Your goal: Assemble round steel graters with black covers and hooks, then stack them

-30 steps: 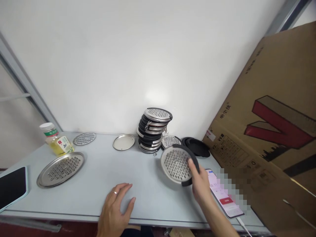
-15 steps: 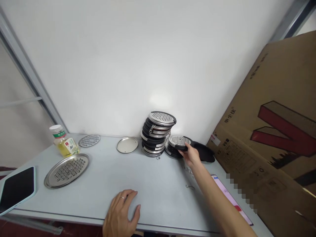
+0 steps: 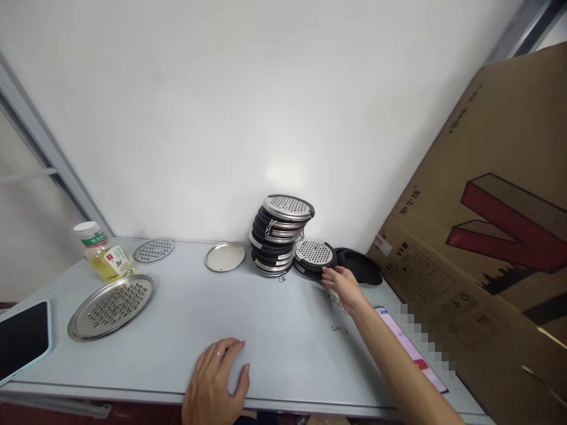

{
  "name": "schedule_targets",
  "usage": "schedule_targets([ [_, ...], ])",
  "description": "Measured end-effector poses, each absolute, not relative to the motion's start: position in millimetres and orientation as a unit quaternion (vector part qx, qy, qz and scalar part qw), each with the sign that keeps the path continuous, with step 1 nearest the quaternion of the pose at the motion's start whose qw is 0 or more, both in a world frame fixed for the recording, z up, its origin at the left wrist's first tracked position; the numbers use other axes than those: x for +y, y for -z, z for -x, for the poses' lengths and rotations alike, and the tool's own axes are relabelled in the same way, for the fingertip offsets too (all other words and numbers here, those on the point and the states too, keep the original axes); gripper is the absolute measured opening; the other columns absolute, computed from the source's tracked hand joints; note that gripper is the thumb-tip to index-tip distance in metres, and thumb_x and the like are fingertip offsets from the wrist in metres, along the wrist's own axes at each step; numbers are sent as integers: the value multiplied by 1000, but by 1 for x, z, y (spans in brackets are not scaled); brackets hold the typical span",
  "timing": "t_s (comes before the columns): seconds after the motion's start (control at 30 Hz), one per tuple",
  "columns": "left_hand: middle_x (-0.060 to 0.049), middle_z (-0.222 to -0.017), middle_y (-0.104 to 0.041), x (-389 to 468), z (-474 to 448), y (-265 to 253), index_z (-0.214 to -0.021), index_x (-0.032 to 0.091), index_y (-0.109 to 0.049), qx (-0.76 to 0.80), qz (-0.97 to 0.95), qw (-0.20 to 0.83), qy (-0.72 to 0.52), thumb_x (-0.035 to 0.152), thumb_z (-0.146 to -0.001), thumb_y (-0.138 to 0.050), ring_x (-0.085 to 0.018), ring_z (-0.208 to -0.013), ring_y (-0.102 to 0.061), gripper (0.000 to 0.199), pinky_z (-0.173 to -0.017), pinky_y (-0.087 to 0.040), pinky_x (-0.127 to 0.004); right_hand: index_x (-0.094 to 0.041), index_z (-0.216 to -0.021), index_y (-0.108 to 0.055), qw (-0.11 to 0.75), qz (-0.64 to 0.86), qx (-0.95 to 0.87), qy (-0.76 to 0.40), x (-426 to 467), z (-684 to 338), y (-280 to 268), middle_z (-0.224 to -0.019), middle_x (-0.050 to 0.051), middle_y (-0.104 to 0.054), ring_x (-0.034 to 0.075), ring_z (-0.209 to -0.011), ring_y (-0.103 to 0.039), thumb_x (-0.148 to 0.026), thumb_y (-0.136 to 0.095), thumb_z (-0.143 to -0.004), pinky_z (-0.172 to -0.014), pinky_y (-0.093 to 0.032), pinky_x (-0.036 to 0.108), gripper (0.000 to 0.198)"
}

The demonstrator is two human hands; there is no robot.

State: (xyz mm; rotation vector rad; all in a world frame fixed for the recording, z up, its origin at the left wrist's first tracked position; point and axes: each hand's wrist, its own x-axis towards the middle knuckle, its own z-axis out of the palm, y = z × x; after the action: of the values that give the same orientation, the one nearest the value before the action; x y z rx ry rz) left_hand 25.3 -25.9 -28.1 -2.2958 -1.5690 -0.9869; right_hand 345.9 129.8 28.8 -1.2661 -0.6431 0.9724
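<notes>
My right hand (image 3: 345, 287) is at the right edge of a low pile of round metal graters with black rims, its fingers stretched out and apart. I cannot tell whether the fingertips still touch the top grater (image 3: 316, 252), which lies flat with its holed face up. To the left of it rises a tall, leaning stack of similar graters (image 3: 272, 251). Small metal chains (image 3: 337, 303) and a metal hook (image 3: 340, 330) lie close to my right wrist. My left hand (image 3: 217, 378), with a ring on one finger, rests open on the table's front edge and holds nothing.
A black round tray-like piece (image 3: 361, 267) lies at the right, before a big cardboard box (image 3: 487, 236). At the left are grater plates (image 3: 110, 308), a jar of yellow liquid (image 3: 104, 254) and a phone (image 3: 24, 339). A plain metal disc (image 3: 225, 257) sits mid-back. Another phone (image 3: 411, 348) lies at right.
My right hand has set the black-rimmed grater down on the low pile, let go of it and drawn slightly away. My left hand has stayed in place.
</notes>
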Motion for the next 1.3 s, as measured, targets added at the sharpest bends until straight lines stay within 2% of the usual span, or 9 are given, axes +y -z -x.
schedule_targets([
  [0.13, -7, -105, -69, -27, -25, 29, -115, 23, -62, -535, 775, 90, 324, 24, -84, -58, -25, -94, -66, 31, -82, -53, -39, -18, -105, -65, 606, 641, -324, -342, 119, -364, -33, -113, 12, -67, 25, -91, -67, -27, -83, -57, -68, -58, 33, 53],
  [0.27, -8, -107, -69, -28, -25, 27, -116, 23, -62, -539, 775, 80, 321, 24, -85, -58, -25, -95, -65, 31, -83, -54, -39, -17, -115, -61, 581, 668, -376, -275, 108, -374, -39, -130, 15, -59, 23, -88, -64, -34, -79, -60, -72, -55, 35, 60],
  [0.4, -7, -106, -69, -29, -27, 24, -115, 23, -63, -544, 770, 64, 326, 24, -85, -58, -25, -95, -66, 30, -82, -56, -40, -20, -115, -61, 552, 639, -468, -262, 74, -347, -29, -125, 11, -62, 22, -83, -63, -40, -74, -69, -70, -53, 34, 52],
  [0.5, -6, -111, -68, -29, -23, 23, -117, 24, -63, -550, 766, 36, 332, 25, -86, -58, -24, -98, -67, 32, -84, -57, -40, -19, -121, -55, 474, 594, -606, -235, 38, -313, -10, -119, 13, -61, 24, -88, -64, -39, -62, -83, -65, -54, 34, 44],
  [0.57, -6, -116, -66, -28, -15, 21, -119, 25, -62, -556, 759, 12, 338, 28, -87, -57, -24, -103, -66, 33, -87, -57, -38, -22, -121, -55, 439, 566, -661, -225, 17, -294, 3, -120, 11, -59, 23, -92, -64, -33, -58, -87, -74, -57, 36, 36],
  [0.67, -7, -122, -64, -17, 12, 13, -122, 24, -61, -583, 740, -1, 335, 31, -89, -55, -24, -109, -64, 34, -92, -56, -37, -25, -123, -55, 406, 547, -706, -194, -1, -279, 15, -126, 10, -57, 27, -110, -61, -27, -58, -86, -94, -53, 42, 37],
  [0.73, -8, -123, -63, -4, 38, 5, -124, 23, -59, -608, 729, 19, 315, 34, -90, -54, -25, -111, -63, 36, -95, -54, -40, -24, -123, -55, 397, 547, -715, -178, -6, -276, 17, -127, 11, -56, 29, -118, -58, -26, -58, -86, -99, -50, 44, 37],
  [0.97, -12, -125, -61, 48, 110, -35, -126, 17, -57, -675, 704, 101, 198, 43, -91, -46, -32, -117, -57, 45, -100, -45, -46, -25, -121, -54, 372, 563, -716, -182, -7, -276, 13, -127, 11, -55, 29, -118, -56, -27, -55, -90, -99, -50, 45, 31],
  [1.3, -17, -126, -60, 109, 125, -53, -128, 13, -58, -707, 697, 90, 73, 44, -91, -39, -35, -114, -59, 52, -94, -47, -46, -23, -115, -58, 379, 573, -700, -195, -7, -273, 6, -122, 10, -57, 26, -113, -59, -26, -54, -90, -97, -51, 39, 25],
])
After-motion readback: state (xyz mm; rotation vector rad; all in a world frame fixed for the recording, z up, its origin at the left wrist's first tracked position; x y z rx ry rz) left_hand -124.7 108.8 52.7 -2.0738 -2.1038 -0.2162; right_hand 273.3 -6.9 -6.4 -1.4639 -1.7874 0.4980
